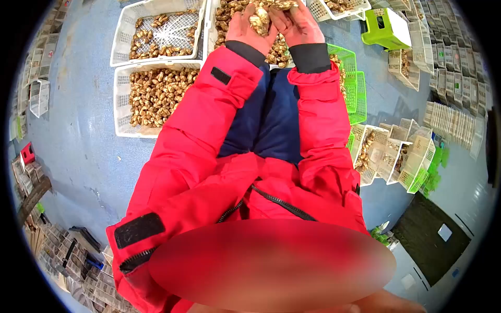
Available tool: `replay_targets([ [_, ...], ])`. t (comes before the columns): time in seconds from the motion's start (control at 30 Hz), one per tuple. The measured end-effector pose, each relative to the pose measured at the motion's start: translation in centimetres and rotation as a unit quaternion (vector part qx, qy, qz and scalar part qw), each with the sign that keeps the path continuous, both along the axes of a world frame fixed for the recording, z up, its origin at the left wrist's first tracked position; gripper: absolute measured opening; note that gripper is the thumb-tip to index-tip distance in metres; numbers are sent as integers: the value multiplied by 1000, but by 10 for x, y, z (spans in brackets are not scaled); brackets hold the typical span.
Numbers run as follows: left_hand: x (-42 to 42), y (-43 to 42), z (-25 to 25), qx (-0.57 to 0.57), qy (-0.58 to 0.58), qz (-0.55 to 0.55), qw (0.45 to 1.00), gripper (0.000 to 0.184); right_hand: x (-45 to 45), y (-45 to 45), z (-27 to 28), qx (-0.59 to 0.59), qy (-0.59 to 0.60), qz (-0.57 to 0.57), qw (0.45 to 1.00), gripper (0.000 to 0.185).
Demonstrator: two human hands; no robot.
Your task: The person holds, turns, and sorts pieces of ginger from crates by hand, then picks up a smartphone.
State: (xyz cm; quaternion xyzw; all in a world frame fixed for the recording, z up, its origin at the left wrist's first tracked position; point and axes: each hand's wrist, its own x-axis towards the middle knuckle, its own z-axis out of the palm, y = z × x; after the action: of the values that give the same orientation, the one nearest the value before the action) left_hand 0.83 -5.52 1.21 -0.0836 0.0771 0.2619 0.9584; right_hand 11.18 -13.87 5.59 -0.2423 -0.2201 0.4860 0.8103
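Observation:
At the top of the head view, both hands are close together over a white crate (210, 31) of knobbly brown-and-cream pieces that look like bulbs or tubers. In my left hand (249, 32) the fingers are closed around a pale, lumpy piece (259, 22). My right hand (298, 25) has its fingers curled at a longer brown-and-cream piece (284, 4) near the frame's top edge. Its fingertips also come close to the pale piece. More loose pieces (278, 52) lie below and between the hands.
On the left are a full white crate (122, 99) and a sparsely filled white crate (121, 39). To the right are green crates (357, 96), a green stool (386, 28) and white baskets (378, 156). Stacked crates (459, 78) line the sides, and a dark mat (430, 237) lies lower right.

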Motion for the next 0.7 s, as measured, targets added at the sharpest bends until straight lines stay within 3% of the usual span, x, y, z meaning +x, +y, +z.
replay_targets([
  [0.03,0,-1,0,29,9,20,999,38,2,1,0,65,18,36,997,50],
  [0.13,-3,2,2,-1,6,-15,1000,37,-22,1,34,-92,13,-175,980,50],
  [0.27,-4,1,-1,-13,-24,-9,1000,42,3,2,19,-77,-64,-172,980,53],
  [0.37,-2,-5,9,88,67,33,993,44,-13,15,30,-152,-215,-169,950,52],
  [0.4,2,6,-20,141,-31,-2,989,48,-30,23,33,-133,-276,-145,941,51],
  [0.43,5,17,-28,17,-173,-23,985,48,-42,29,43,-147,-390,-177,891,51],
  [0.47,9,27,-35,-111,-295,-65,947,49,-52,35,57,-158,-498,-207,827,51],
  [0.5,7,18,-31,-24,-227,-33,973,49,-58,36,63,-170,-596,-233,750,51],
  [0.53,5,10,-26,61,-149,-7,987,49,-52,32,61,-248,-557,-239,756,50],
  [0.57,-1,3,-13,223,61,24,973,49,-37,29,59,-319,-517,-244,756,49],
  [0.6,-1,-3,-7,271,113,61,954,53,-24,25,55,-367,-501,-197,759,45],
  [0.63,0,-10,5,226,150,82,959,52,-24,23,51,-361,-509,-185,760,42],
  [0.7,5,-2,-16,216,30,31,975,49,-29,12,44,-387,-625,-159,659,39],
])
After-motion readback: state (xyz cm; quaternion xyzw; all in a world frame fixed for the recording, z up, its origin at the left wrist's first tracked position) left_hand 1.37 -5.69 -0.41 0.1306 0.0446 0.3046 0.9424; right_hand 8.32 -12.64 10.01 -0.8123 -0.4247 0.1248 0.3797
